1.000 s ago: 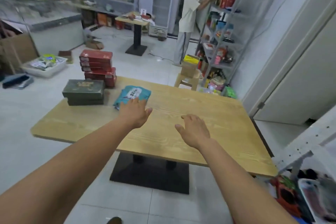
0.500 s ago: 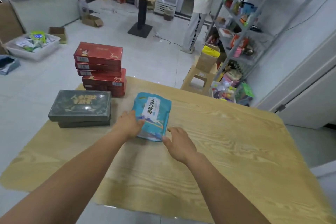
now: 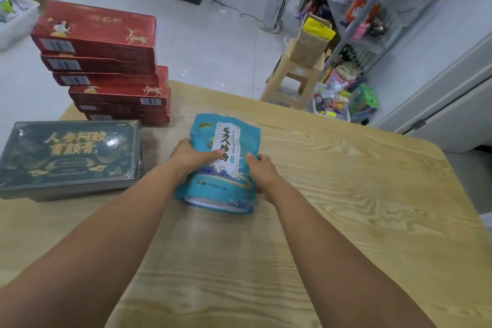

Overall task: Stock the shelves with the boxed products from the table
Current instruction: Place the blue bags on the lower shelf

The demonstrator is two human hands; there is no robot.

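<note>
Head view: blue pouch (image 3: pixel 226 168) at mid-tabletop (image 3: pixel 346 194), long axis running away from the body, base end nearest. Left hand (image 3: pixel 190 157) and right hand (image 3: pixel 262 170) flank it, fingers clamped on its left and right edges. Green boxes (image 3: pixel 69 154) and red boxes (image 3: pixel 106 61) stand close on the left; open room lies to the right, toward the shelves (image 3: pixel 372 8).
</note>
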